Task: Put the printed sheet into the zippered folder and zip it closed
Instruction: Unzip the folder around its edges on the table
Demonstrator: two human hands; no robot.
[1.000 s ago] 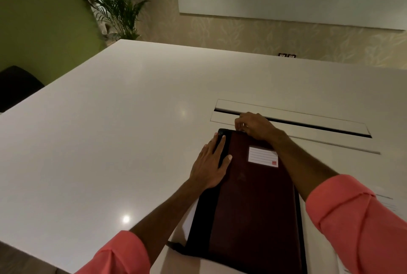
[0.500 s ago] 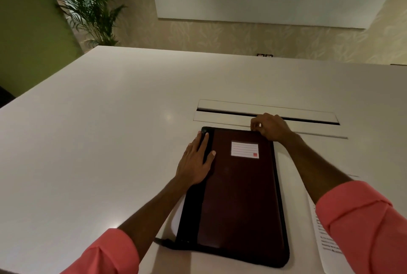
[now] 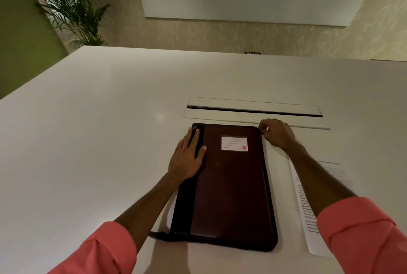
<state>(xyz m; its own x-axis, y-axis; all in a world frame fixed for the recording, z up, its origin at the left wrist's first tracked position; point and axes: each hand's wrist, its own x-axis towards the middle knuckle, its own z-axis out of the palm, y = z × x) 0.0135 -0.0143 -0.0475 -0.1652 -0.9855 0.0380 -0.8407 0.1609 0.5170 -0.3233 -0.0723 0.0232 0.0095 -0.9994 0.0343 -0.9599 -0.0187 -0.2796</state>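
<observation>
Head view: folder [image 3: 229, 188] lengthwise, label [image 3: 234, 143] far.

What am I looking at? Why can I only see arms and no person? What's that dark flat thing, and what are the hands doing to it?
The camera sits on a person's head and looks down, so you see what they see: only their two arms in pink sleeves, no face.

In front of them is a big white table. On it lies a dark red zippered folder with a small white label on the front.

The left hand lies flat on the folder's black left edge, holding it steady. The right hand is pinched at the folder's far right corner, probably on the zipper pull, though that is too small to see.

To the right, partly under the right arm, lies a printed sheet of paper, outside the folder.

Behind the table stands a green plant.
</observation>
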